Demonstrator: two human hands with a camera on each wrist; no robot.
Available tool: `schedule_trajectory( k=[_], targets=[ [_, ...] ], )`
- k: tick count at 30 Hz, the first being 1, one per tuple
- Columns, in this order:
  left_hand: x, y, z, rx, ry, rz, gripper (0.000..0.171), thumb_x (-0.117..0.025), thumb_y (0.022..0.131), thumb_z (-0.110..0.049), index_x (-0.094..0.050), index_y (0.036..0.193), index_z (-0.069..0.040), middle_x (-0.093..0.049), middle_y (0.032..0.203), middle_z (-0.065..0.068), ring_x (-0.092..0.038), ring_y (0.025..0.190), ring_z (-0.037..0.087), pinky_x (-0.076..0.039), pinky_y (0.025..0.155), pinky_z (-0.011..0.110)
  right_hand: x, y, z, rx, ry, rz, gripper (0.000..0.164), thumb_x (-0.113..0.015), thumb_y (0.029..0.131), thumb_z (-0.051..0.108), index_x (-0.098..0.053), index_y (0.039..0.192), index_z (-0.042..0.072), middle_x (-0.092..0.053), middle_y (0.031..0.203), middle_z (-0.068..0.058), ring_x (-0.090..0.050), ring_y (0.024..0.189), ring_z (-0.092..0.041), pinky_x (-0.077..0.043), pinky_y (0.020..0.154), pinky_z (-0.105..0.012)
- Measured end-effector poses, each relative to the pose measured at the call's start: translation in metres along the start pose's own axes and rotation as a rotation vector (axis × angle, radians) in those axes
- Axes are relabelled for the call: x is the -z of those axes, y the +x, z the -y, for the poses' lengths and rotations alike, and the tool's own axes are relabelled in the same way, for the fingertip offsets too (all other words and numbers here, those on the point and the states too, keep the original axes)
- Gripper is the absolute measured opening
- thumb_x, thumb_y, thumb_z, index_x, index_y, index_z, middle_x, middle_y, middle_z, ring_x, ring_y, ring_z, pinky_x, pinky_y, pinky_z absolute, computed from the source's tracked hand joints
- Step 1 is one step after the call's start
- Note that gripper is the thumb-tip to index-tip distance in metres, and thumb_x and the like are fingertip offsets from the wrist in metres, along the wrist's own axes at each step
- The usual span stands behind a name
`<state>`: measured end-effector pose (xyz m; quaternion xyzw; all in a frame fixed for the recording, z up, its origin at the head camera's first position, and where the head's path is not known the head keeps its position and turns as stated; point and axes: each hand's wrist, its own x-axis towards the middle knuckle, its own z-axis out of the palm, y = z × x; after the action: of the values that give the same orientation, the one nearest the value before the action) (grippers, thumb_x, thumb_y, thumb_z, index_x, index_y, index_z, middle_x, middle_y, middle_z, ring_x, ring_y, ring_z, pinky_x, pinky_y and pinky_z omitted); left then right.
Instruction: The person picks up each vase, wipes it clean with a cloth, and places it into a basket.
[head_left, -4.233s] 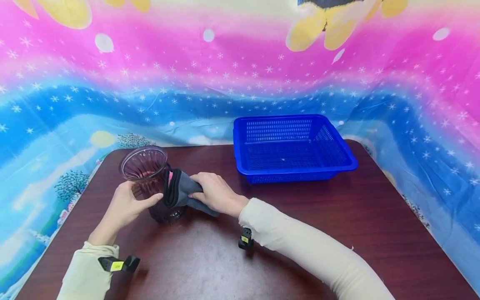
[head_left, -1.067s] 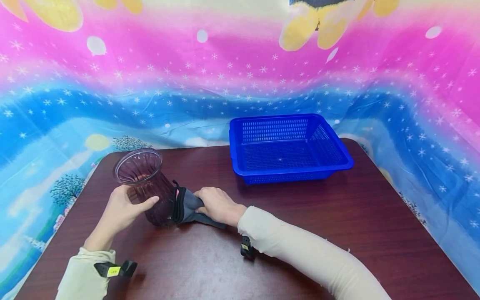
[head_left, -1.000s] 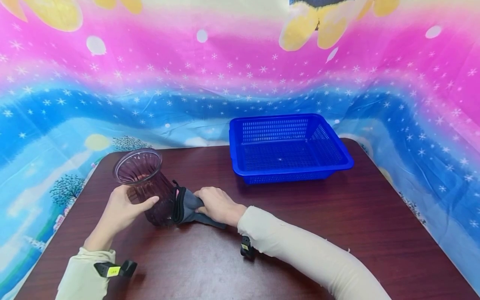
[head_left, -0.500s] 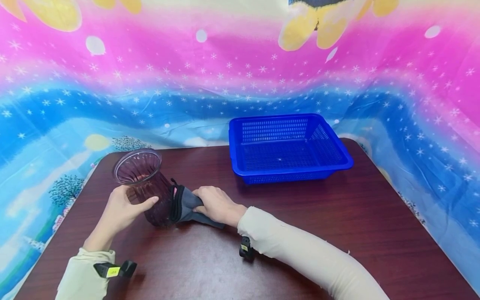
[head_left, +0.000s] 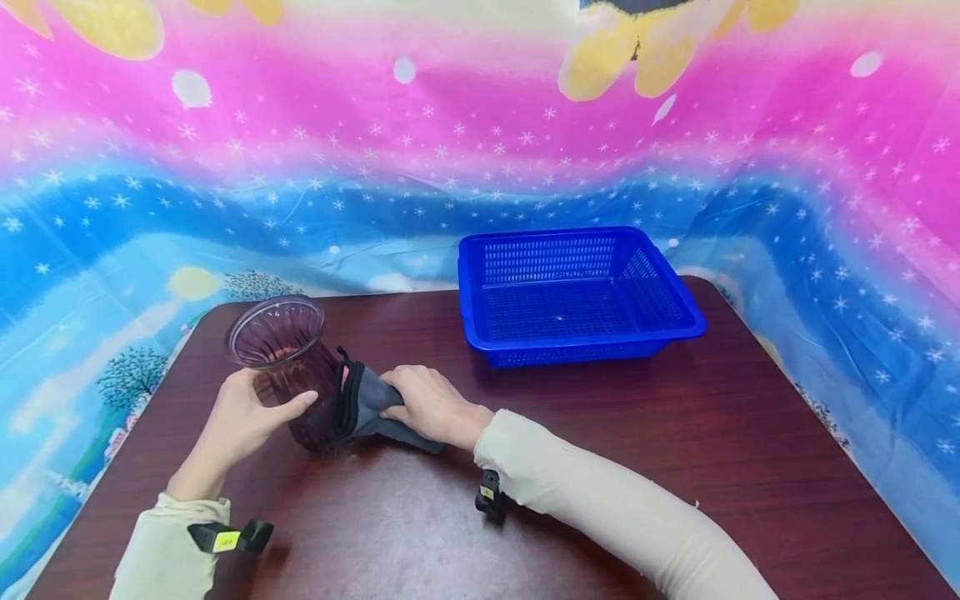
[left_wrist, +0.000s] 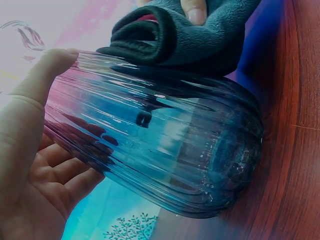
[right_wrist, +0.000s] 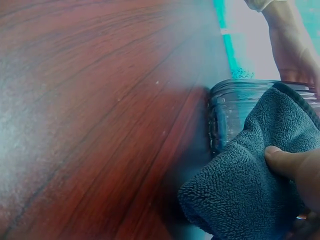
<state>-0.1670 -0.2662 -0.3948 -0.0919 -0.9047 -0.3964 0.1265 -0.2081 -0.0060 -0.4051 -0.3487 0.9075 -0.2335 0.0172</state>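
A purple ribbed glass vase (head_left: 307, 375) leans to the left on the table, its flared rim facing up. My left hand (head_left: 243, 421) grips it around the side, thumb toward the front and fingers behind the glass. In my right hand (head_left: 431, 408) is a folded grey cleaning cloth (head_left: 375, 404) with black edging, which presses against the vase's right side. The left wrist view shows the vase's thick base (left_wrist: 230, 155) close to the table and the rolled cloth edge (left_wrist: 150, 35) on the glass. My right thumb (right_wrist: 285, 162) pinches the cloth in the right wrist view.
A blue plastic basket (head_left: 581, 343) with perforated walls stands at the back right of the dark wooden table (head_left: 600, 433). Behind the table hangs a colourful printed cloth backdrop (head_left: 420, 192). A black wrist camera (head_left: 232, 537) is strapped to each sleeve.
Since the earliest frame the vase has tipped further left and the cloth has gone down its side. In the last half second my right hand has slid the cloth slightly up and left.
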Motion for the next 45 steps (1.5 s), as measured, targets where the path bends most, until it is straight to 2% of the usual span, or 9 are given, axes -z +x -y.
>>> schedule_trajectory(
  k=[15, 30, 39, 45],
  targets=[
    [0.002, 0.001, -0.002, -0.004, 0.016, 0.006, 0.05, -0.083, 0.084, -0.02, -0.064, 0.127, -0.003, -0.072, 0.116, 0.021, -0.054, 0.089, -0.019, -0.047, 0.074, 0.004, 0.012, 0.004, 0.006, -0.008, 0.071, -0.025, 0.024, -0.076, 0.091, 0.026, -0.072, 0.113, 0.018, -0.067, 0.094, 0.006, -0.057, 0.081, -0.009, -0.045, 0.071, -0.022],
    [0.002, 0.002, -0.002, 0.001, 0.032, 0.001, 0.049, -0.082, 0.084, -0.021, -0.065, 0.125, -0.002, -0.073, 0.114, 0.021, -0.053, 0.089, -0.02, -0.045, 0.075, 0.003, 0.026, 0.008, 0.01, -0.019, 0.067, -0.082, 0.028, -0.072, 0.095, 0.027, -0.067, 0.12, 0.016, -0.07, 0.104, 0.004, -0.06, 0.089, -0.01, -0.05, 0.08, -0.027],
    [0.002, 0.001, -0.002, 0.0, 0.054, -0.001, 0.051, -0.082, 0.084, -0.02, -0.063, 0.127, -0.001, -0.073, 0.114, 0.021, -0.051, 0.088, -0.02, -0.043, 0.077, 0.004, 0.032, 0.009, 0.012, -0.028, 0.083, -0.131, 0.027, -0.07, 0.096, 0.028, -0.064, 0.118, 0.015, -0.069, 0.101, 0.002, -0.06, 0.088, -0.012, -0.05, 0.08, -0.027],
    [0.003, 0.001, -0.003, -0.006, 0.041, 0.004, 0.049, -0.083, 0.083, -0.019, -0.064, 0.126, -0.003, -0.073, 0.112, 0.02, -0.054, 0.087, -0.018, -0.046, 0.074, 0.004, 0.036, 0.009, 0.015, -0.023, 0.102, -0.148, 0.023, -0.069, 0.097, 0.027, -0.063, 0.115, 0.014, -0.067, 0.097, 0.002, -0.06, 0.085, -0.012, -0.05, 0.078, -0.025]
  ],
)
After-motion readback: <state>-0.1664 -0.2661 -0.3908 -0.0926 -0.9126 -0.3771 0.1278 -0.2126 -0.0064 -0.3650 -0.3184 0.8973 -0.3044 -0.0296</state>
